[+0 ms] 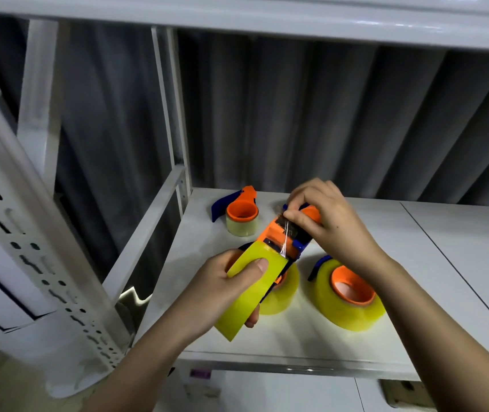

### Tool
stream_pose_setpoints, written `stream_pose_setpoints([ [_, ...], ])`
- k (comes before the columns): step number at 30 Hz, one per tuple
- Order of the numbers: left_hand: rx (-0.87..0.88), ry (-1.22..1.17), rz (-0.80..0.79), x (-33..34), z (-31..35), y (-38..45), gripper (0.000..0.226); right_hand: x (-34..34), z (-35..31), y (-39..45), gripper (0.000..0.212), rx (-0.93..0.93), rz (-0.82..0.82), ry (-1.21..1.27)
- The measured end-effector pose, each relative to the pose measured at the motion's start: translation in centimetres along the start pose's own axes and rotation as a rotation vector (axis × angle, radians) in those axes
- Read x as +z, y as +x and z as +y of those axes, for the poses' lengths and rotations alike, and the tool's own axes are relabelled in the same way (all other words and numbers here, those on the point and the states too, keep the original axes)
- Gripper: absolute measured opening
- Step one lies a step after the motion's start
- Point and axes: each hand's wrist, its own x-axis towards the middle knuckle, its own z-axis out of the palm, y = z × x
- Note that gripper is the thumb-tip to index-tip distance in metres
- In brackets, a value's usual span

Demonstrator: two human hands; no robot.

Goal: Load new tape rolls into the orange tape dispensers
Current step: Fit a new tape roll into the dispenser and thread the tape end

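My left hand [219,289] grips a yellow tape roll [252,292] mounted in an orange and blue dispenser [278,236], thumb pressed on the roll's outer face, held above the shelf. My right hand [329,221] pinches the thin tape end at the dispenser's cutter end; a shiny strand of tape runs down from the fingertips to the roll. A second orange dispenser with a full yellow roll [350,295] lies on the white shelf [415,263] to the right. A third dispenser with a thin, nearly used roll [241,217] stands at the back left.
Another yellow roll [284,289] lies on the shelf partly under the held dispenser. White perforated uprights [44,263] stand on the left. A grey corrugated wall [326,114] closes the back, and an upper shelf [267,16] runs overhead.
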Motion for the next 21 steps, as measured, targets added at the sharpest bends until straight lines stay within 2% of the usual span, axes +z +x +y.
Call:
stream_pose_setpoints([
  [7,-0.019,-0.071,-0.004,0.0,0.4,-0.6,0.014,-0.8,-0.2,-0.1,0.031,0.02,-0.047,0.112],
  [10,-0.012,-0.092,0.029,0.4,0.4,-0.8,0.014,-1.0,-0.8,-0.4,0.03,0.028,-0.002,0.022],
  [14,0.007,-0.138,0.069,0.8,0.4,-1.1,0.016,-1.2,-1.6,-1.1,0.012,0.078,0.078,-0.055],
  [21,0.049,-0.136,0.059,0.7,0.1,-0.9,0.015,-1.6,-2.0,-1.4,0.012,0.149,0.106,-0.071],
])
